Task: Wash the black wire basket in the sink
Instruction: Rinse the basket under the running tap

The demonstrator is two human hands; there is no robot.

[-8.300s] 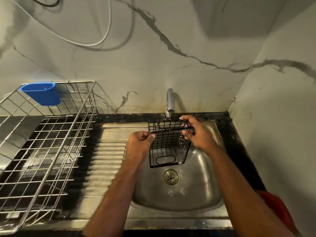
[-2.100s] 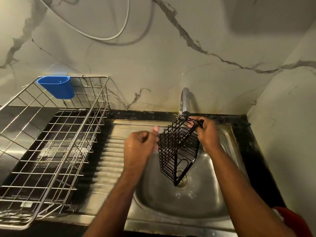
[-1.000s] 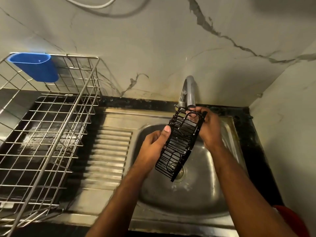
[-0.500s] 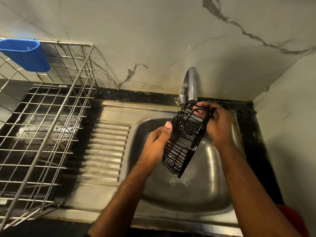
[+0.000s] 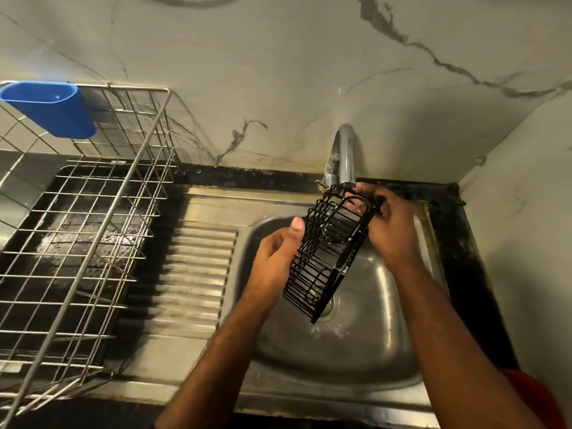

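Black wire basket (image 5: 328, 252) between both hands (image 5: 387, 224).

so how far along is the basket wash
Done: the black wire basket is up over the sink, right under the tap. In hand: the left hand steadies its side, and the right hand has a grip on the top end, tilting it. Running water is too faint to confirm. Left: finishing the rinse and setting it down, perhaps in the drying rack.

Bare forearms — red garment (image 5: 532, 397) at lower right.
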